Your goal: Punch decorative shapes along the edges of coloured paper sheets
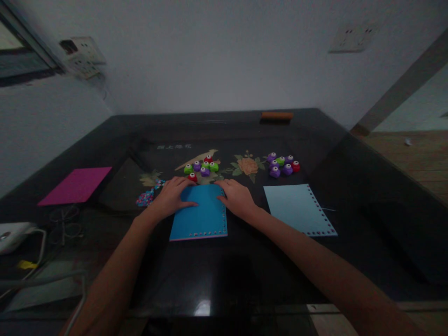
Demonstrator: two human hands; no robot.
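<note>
A blue sheet (203,210) lies flat on the dark table, with small beads or dots along its right and bottom edges and a pinkish layer showing beneath. My left hand (175,196) rests on its upper left part, fingers apart. On its upper right edge lies my right hand (236,196), thumb and fingers apart. Just beyond is a group of green, purple and red eye-topped pieces (205,166). Pink and blue beads (145,198) are heaped left of my left hand. Farther right sits a light blue sheet (294,207) with dotted edges.
Another group of eye-topped pieces (281,163) lies at the right. A magenta sheet (77,185), scissors (65,226) and a white power strip (14,235) with a cable are at the left. A brown cylinder (276,115) lies near the wall.
</note>
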